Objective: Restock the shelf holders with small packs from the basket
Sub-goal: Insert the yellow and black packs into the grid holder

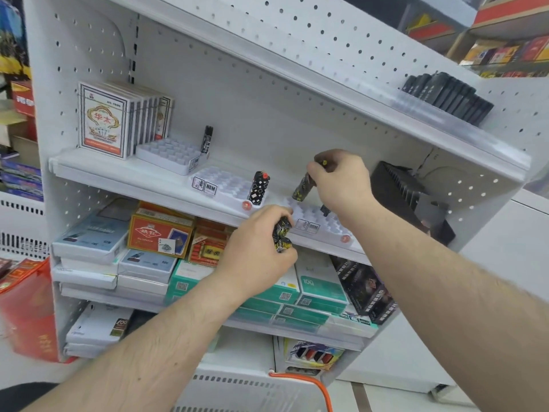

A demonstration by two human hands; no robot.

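The right hand (338, 179) has its fingers curled round the top of 1 dark patterned pack (303, 187), holding it tilted just above the back rows of the right holder tray (322, 226), which sits at the front edge of the middle shelf (124, 173). The pack's lower end looks close to the cells but I cannot tell whether it has entered one. The left hand (261, 248) grips a small bunch of similar packs (282, 234) in front of the same shelf edge, just left of the tray's label.

The step in hand appears to be seating this pack in a free cell. To do it well, bring the pack upright before pushing down, since a tilted base would likely catch on the cell walls. Fill from the back row forward so later packs do not have to be reached over. 1 dark item (325, 210) already stands in this tray near the wrist; keep clear of it.

The middle holder tray (225, 185) carries 1 checkered pack (259, 188) at its right end, and the left holder tray (167, 153) has 1 black pack (207, 139) at its back right corner. Both have many free cells. The basket rim (315, 385) shows at the lower edge, below the shelf.
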